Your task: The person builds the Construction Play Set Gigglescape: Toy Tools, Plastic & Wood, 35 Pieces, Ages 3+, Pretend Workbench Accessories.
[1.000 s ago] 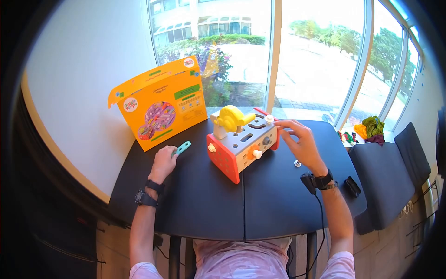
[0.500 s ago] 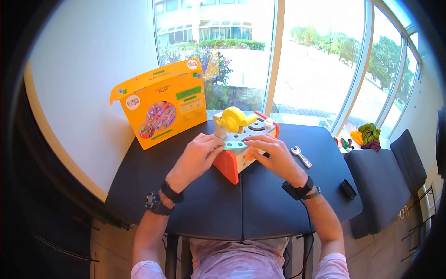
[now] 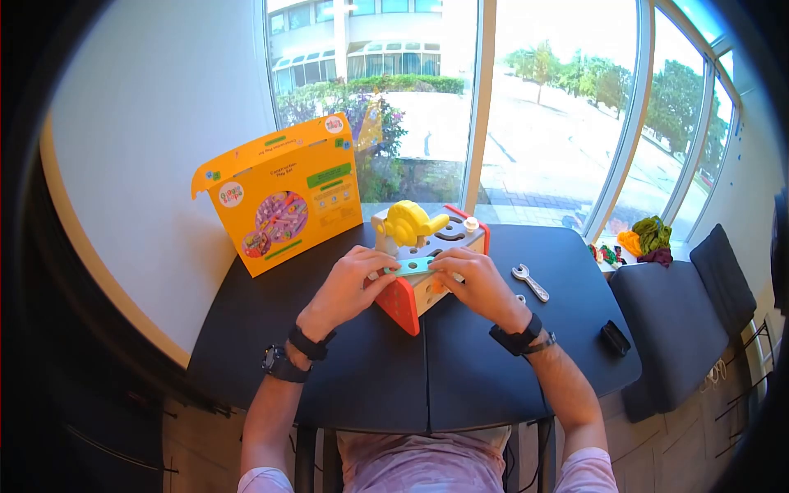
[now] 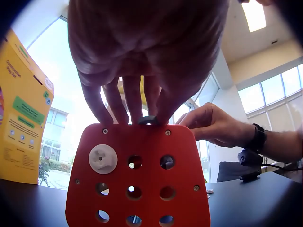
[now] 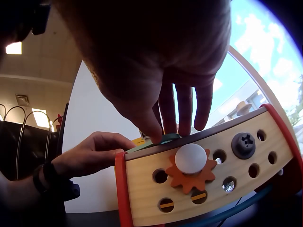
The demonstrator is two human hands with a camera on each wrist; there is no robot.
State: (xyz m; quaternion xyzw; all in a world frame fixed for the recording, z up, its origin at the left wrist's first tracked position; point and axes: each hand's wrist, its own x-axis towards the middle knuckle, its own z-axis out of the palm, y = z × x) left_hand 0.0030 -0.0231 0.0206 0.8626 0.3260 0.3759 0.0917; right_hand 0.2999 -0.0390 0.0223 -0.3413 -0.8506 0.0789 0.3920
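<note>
A toy workbench stands on the table, with red end panels, a grey top and wooden sides. Across the near-left part of its top lies a teal strip with holes. My left hand pinches the strip's left end, and my right hand pinches the other. Behind the strip rises a yellow toy part with a handle-like stub. On the wooden side, an orange gear sits under a white peg head, with a grey screw beside it. A white bolt head shows on the left panel.
A toy wrench lies right of the workbench, with a small white piece near it. An orange box stands at the back left. A small black case lies near the table's right edge.
My left hand has brought the teal strip from the table's left side onto the workbench top. My right hand has left the workbench's far-right corner and taken the strip's other end.
</note>
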